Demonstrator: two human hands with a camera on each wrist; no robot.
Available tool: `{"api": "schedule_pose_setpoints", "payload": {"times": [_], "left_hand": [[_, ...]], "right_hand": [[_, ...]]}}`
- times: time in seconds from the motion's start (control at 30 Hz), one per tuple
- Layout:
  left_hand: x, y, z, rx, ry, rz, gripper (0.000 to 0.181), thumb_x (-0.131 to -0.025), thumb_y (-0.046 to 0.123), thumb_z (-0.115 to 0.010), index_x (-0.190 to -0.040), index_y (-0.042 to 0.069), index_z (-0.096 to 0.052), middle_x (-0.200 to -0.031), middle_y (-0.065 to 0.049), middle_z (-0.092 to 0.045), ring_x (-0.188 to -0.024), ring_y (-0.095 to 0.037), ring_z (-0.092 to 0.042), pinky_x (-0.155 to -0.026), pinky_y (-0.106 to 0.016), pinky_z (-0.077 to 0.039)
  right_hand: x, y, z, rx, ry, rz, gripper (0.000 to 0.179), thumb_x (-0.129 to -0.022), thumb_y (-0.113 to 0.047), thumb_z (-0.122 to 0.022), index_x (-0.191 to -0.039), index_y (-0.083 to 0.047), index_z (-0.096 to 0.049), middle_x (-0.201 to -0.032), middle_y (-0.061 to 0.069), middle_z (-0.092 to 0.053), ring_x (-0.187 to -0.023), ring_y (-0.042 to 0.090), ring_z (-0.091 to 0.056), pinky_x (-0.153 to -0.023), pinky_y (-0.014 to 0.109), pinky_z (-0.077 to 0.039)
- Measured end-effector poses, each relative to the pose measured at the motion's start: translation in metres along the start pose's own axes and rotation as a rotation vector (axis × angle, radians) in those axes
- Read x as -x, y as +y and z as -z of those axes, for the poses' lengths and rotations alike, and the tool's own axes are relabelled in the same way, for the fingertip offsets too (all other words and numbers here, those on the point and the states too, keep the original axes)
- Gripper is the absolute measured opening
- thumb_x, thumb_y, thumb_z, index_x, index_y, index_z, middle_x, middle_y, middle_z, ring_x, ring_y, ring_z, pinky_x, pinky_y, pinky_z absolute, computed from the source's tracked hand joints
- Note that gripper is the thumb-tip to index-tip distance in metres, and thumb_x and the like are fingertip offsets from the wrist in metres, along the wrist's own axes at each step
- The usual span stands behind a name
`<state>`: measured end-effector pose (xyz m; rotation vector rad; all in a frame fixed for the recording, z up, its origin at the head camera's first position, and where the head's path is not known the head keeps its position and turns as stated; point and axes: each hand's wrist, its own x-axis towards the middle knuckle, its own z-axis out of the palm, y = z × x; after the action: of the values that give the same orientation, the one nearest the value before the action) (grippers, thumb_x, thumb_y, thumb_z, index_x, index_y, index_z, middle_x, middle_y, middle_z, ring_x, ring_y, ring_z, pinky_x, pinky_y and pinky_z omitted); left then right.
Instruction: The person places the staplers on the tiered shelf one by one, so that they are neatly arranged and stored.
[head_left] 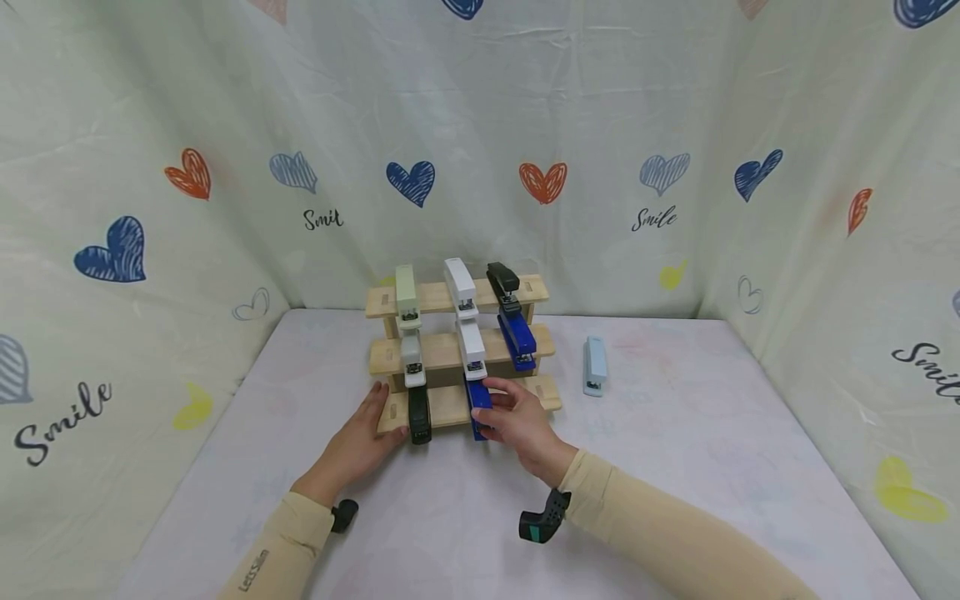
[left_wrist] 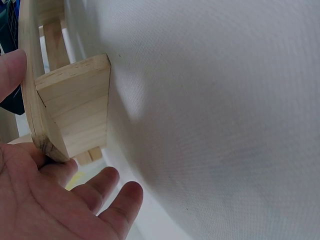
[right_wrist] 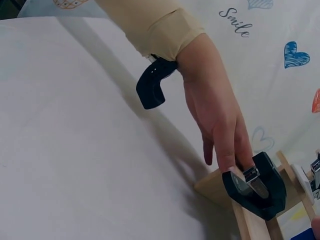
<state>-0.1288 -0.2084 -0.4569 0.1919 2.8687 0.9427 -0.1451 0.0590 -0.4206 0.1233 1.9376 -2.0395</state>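
Observation:
A three-tier wooden rack point(head_left: 448, 406) stands mid-table, with staplers laid across its shelves. My left hand point(head_left: 356, 454) grips the left end of its lowest shelf, thumb on one face and fingers behind in the left wrist view. Close to that thumb lies a black stapler point(head_left: 419, 414), also visible in the right wrist view. With thumb and fingers, my right hand point(head_left: 522, 423) pinches a blue stapler point(head_left: 477, 408) at the middle of the lowest shelf. Its upper end meets a white stapler point(head_left: 472, 348) on the middle shelf.
Higher on the rack are a pale green stapler point(head_left: 407, 296), a grey one point(head_left: 412, 357), another white one point(head_left: 461, 286), a black one point(head_left: 504, 283) and a second blue one point(head_left: 517, 340). A light blue stapler point(head_left: 595, 367) lies on the table to the right. Patterned curtains point(head_left: 480, 108) surround the table.

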Motion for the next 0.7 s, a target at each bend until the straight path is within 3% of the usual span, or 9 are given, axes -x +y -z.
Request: {"api": "schedule_pose_setpoints", "payload": {"times": [0.37,0.53,0.7], "left_hand": [[0.001,0.001,0.0,0.0,0.002,0.006,0.085,-0.099,0.038,-0.06,-0.157,-0.004,-0.013,-0.163,-0.023,-0.009,-0.147,-0.042,-0.015,-0.114,-0.058,-0.022],[0.0,0.0,-0.001,0.0,-0.001,0.006,0.086,-0.1,0.04,-0.059,-0.157,-0.004,-0.013,-0.163,-0.024,-0.01,-0.147,-0.043,-0.015,-0.114,-0.058,-0.022],[-0.001,-0.001,-0.002,-0.005,-0.004,0.007,0.087,-0.1,0.042,-0.058,-0.158,-0.003,-0.012,-0.163,-0.023,-0.009,-0.147,-0.043,-0.015,-0.114,-0.059,-0.022]], "right_hand": [[0.003,0.002,0.009,0.074,0.005,0.034,0.057,-0.089,-0.009,-0.076,-0.142,-0.008,-0.053,-0.133,0.019,-0.05,-0.111,0.029,-0.061,-0.085,0.042,-0.057],[0.01,0.002,0.029,0.114,-0.015,0.066,0.06,-0.089,-0.011,-0.075,-0.144,-0.006,-0.05,-0.133,0.021,-0.05,-0.111,0.028,-0.061,-0.087,0.045,-0.056],[0.015,0.002,0.06,0.152,0.039,0.048,0.06,-0.089,-0.008,-0.074,-0.144,-0.007,-0.051,-0.13,0.019,-0.053,-0.105,0.026,-0.063,-0.087,0.045,-0.056]]}}
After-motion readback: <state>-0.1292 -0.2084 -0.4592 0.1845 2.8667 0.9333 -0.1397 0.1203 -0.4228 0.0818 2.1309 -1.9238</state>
